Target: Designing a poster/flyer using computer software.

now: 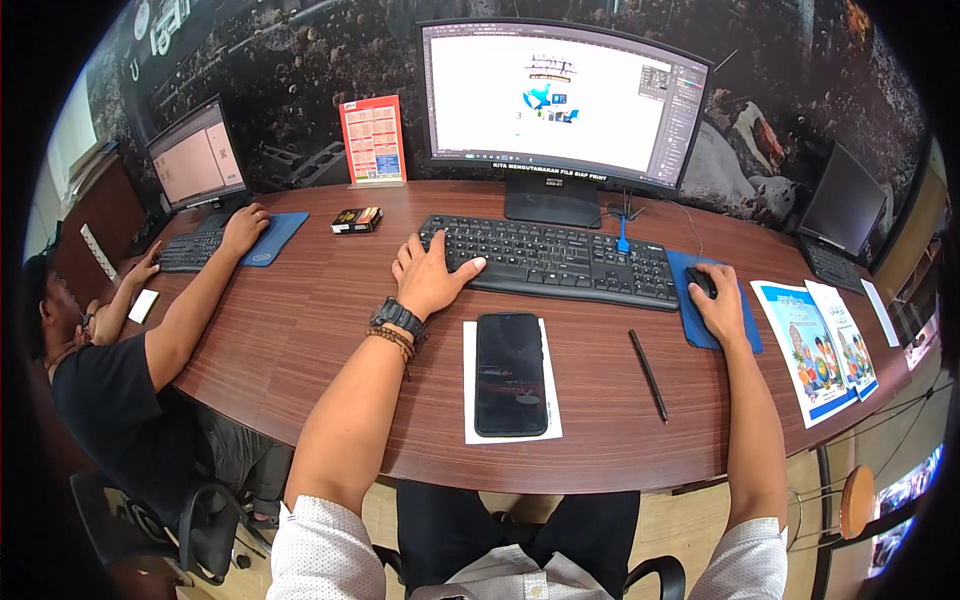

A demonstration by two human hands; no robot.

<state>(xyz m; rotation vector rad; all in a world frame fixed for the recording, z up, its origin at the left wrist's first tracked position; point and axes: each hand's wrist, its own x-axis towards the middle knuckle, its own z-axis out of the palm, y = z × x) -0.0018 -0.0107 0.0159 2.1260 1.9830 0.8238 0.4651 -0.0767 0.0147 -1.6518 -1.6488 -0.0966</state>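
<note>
With left hand (pixel 430 275) open and spread, covered some keys at the left end of the black keyboard (pixel 560 262); with right hand (pixel 722 308) curled around the black mouse (pixel 700 284), hid much of its body. Could not make out pressed keys. Saw keyboard's long axis running crosswise from left hand toward right, mouse pointing away from right wrist.

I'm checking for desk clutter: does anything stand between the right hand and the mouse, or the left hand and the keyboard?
Nothing visible does: the right hand lies over the mouse on the blue pad, and the left hand is at the keyboard's left end.
</note>
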